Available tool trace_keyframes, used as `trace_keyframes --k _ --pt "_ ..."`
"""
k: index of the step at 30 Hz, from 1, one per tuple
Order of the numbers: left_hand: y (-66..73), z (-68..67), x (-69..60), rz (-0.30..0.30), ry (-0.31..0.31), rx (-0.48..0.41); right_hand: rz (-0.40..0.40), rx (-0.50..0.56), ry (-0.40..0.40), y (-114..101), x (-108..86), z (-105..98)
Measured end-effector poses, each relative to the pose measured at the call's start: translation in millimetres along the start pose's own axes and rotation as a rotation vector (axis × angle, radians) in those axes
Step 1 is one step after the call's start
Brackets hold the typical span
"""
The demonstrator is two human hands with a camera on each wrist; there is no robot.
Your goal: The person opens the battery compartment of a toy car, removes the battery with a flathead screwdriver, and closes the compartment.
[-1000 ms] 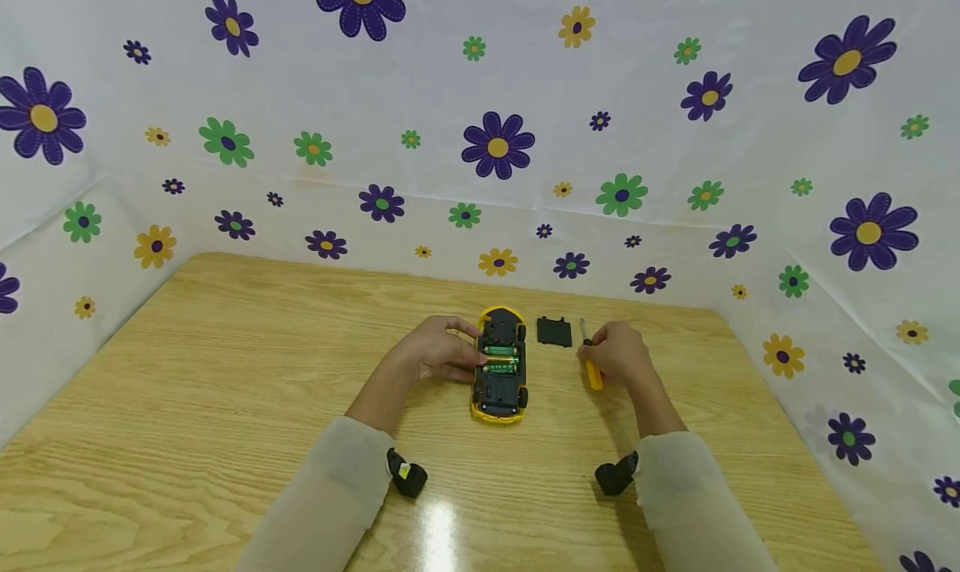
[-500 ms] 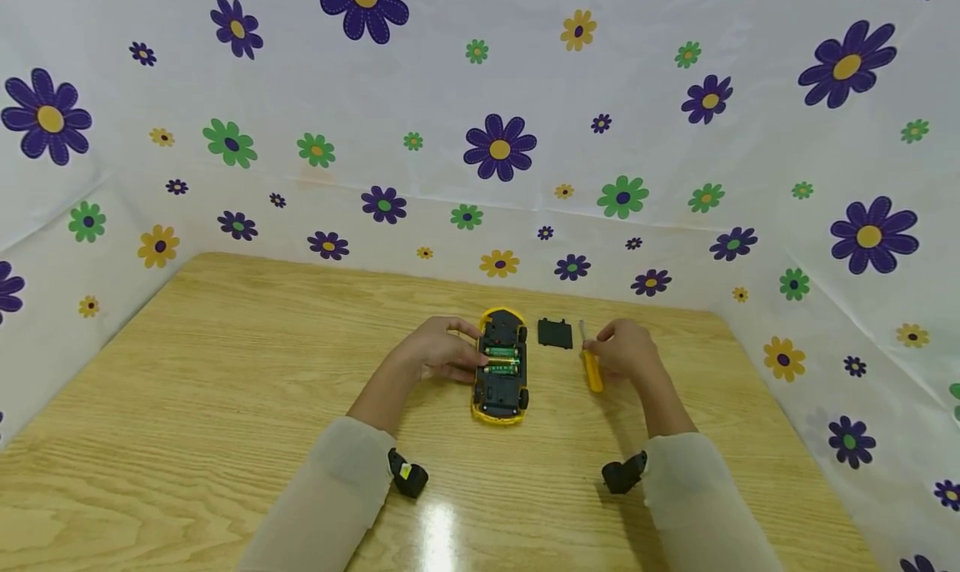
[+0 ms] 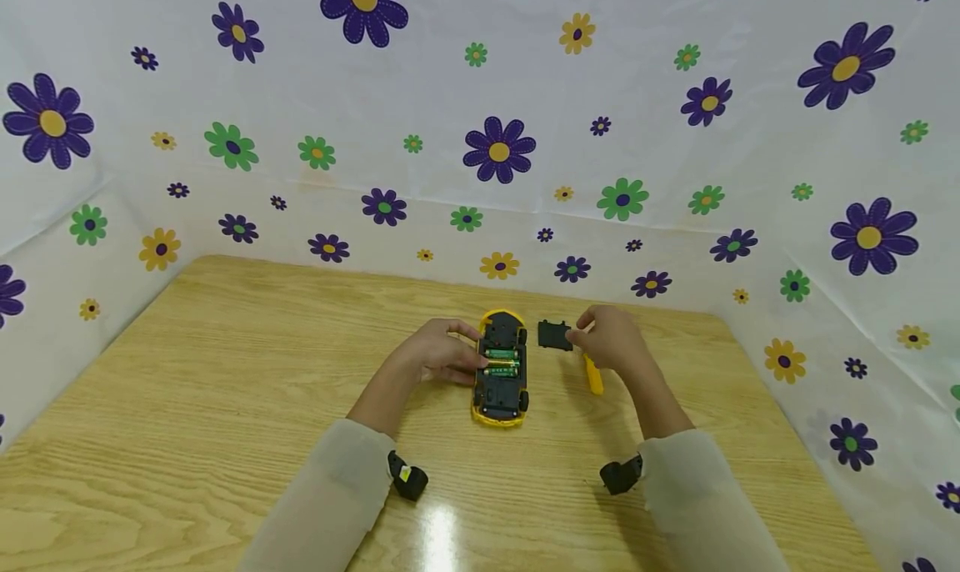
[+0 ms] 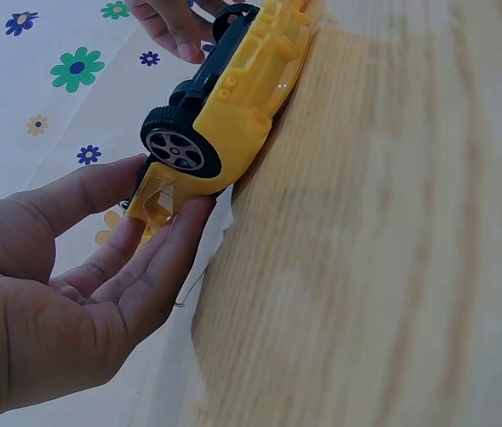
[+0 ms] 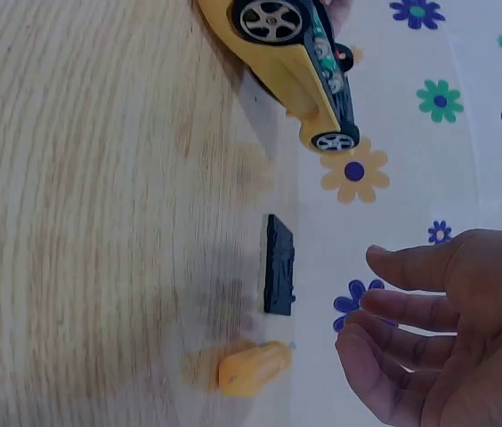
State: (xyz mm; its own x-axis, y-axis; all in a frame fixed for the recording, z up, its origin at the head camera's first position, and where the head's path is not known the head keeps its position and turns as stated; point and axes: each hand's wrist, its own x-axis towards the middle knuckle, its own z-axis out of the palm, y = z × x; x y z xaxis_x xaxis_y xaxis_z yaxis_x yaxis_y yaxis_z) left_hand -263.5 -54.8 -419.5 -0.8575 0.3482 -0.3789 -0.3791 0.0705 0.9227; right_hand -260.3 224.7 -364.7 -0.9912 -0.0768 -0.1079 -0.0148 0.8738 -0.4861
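A yellow toy car (image 3: 498, 395) lies upside down on the table, its battery bay uncovered with several green batteries (image 3: 501, 363) in it. My left hand (image 3: 438, 351) grips the car's left side; the left wrist view has the thumb and fingers around the body near a wheel (image 4: 178, 147). To the right lies the black battery cover (image 3: 552, 335), flat on the wood. My right hand (image 3: 613, 338) hovers beside the cover, fingers loosely bent with nothing in them. Below that hand rests a screwdriver (image 3: 593, 377); only its yellow handle shows in the head view.
The wooden table (image 3: 285, 372) spreads out to the left and front. A white cloth with printed flowers (image 3: 420, 72) rises behind the table and along both sides. Each wrist carries a small black camera (image 3: 407, 477).
My right hand has let go of the screwdriver, which now lies on the table, and has moved left toward the battery cover. The left hand and the car have stayed put.
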Motion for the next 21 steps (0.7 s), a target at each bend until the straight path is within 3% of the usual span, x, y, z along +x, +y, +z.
trace_keyframes --k 6,13,21 --pt "1.3 0.0 -1.6 0.004 -0.008 -0.009 -0.110 -0.070 -0.022 -14.0 1.2 9.6" --pt "1.2 0.0 -1.2 0.001 -0.009 -0.009 -0.346 -0.078 -0.044 -21.8 -2.5 20.8" --pt "2.2 0.7 -1.5 -0.014 0.008 -0.006 -0.513 -0.133 0.011 -23.1 0.2 31.9"
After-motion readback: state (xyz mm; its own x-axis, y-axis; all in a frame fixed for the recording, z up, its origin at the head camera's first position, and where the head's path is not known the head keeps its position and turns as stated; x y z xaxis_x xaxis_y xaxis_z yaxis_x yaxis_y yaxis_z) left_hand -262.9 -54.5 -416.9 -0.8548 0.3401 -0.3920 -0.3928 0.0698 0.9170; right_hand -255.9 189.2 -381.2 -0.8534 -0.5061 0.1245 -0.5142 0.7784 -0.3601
